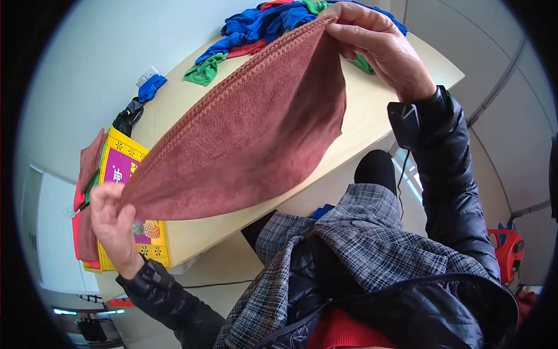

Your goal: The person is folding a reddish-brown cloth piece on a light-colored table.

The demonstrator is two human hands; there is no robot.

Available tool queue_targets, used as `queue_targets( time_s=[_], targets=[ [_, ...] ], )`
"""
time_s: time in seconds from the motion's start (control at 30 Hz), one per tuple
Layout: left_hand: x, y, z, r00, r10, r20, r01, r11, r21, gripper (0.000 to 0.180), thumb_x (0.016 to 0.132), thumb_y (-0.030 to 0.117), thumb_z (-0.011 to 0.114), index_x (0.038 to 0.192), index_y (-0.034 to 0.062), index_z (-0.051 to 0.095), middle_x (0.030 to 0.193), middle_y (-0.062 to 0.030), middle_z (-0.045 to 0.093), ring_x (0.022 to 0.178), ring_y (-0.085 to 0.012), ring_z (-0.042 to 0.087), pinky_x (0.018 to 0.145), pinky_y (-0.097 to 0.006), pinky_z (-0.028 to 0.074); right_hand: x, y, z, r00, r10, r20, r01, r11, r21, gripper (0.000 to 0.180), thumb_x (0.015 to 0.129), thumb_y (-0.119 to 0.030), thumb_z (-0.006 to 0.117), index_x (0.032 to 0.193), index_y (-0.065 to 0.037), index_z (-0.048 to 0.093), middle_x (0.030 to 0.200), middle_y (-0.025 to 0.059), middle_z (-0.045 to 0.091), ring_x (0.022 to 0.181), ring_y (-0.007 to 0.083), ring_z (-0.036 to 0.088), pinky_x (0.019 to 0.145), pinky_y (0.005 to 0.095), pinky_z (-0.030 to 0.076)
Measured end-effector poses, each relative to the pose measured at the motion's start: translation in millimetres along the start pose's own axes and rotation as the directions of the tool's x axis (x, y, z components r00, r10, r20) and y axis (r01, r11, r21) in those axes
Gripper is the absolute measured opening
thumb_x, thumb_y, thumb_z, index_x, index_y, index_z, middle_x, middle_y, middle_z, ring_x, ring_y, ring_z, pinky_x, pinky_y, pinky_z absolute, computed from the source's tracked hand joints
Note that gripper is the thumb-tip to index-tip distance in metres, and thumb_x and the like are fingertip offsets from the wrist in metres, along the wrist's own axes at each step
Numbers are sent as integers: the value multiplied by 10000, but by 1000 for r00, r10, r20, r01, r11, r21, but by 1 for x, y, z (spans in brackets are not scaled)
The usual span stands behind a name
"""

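Observation:
A reddish-brown towel (238,134) with a stitched edge is stretched between my two hands above the table. At the upper right, my right hand (381,49) pinches one corner between thumb and fingers. Lower down on the left, my left hand (116,224) grips the opposite corner, its fingers slightly blurred. The stitched edge runs nearly straight from hand to hand, while the rest of the cloth hangs in a curve toward me. My left hand is in front of a yellow and purple box (136,151), partly covering it.
A pile of blue, red and green cloths (261,26) lies at the table's far side. Folded cloths (87,174) hang beside the box. A black bag (128,116) and a blue cloth (152,87) lie by the wall socket (146,75). A red object (507,253) stands at right.

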State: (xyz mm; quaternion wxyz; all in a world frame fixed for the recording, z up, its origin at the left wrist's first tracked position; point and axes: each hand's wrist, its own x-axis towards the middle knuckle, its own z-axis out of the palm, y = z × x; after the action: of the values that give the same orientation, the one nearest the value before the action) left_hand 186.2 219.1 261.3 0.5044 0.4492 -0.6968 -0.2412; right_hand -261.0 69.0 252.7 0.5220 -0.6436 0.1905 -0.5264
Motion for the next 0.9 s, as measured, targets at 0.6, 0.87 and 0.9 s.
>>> queue_targets(
  time_s=[0.6, 0.87, 0.9],
  targets=[
    [144, -114, 44, 874, 483, -41, -375, 728, 574, 67, 939, 28, 667, 998, 34, 636, 922, -74, 596, 759, -190, 602, 693, -290, 489, -21, 16, -5, 894, -440, 82, 362, 603, -711, 175, 987, -71, 653, 1155, -48, 698, 1030, 20, 681, 936, 136, 644, 843, 264, 535],
    [17, -271, 42, 997, 55, 61, -82, 664, 743, 224, 837, -18, 658, 1051, 51, 661, 1068, -138, 640, 1038, -331, 628, 926, -393, 506, -111, 208, 117, 970, -40, 241, 184, 766, -615, 136, 847, -41, 703, 982, -46, 695, 935, 126, 670, 869, 338, 681, 754, 423, 574],
    [-2, -261, 72, 996, 21, 87, -75, 727, 683, 239, 836, -3, 679, 1070, 43, 661, 1101, -145, 641, 1073, -329, 619, 960, -392, 499, -115, 219, 121, 974, -34, 222, 168, 767, -619, 136, 847, -41, 703, 982, -46, 695, 935, 126, 670, 869, 338, 681, 754, 423, 574]
  ],
)
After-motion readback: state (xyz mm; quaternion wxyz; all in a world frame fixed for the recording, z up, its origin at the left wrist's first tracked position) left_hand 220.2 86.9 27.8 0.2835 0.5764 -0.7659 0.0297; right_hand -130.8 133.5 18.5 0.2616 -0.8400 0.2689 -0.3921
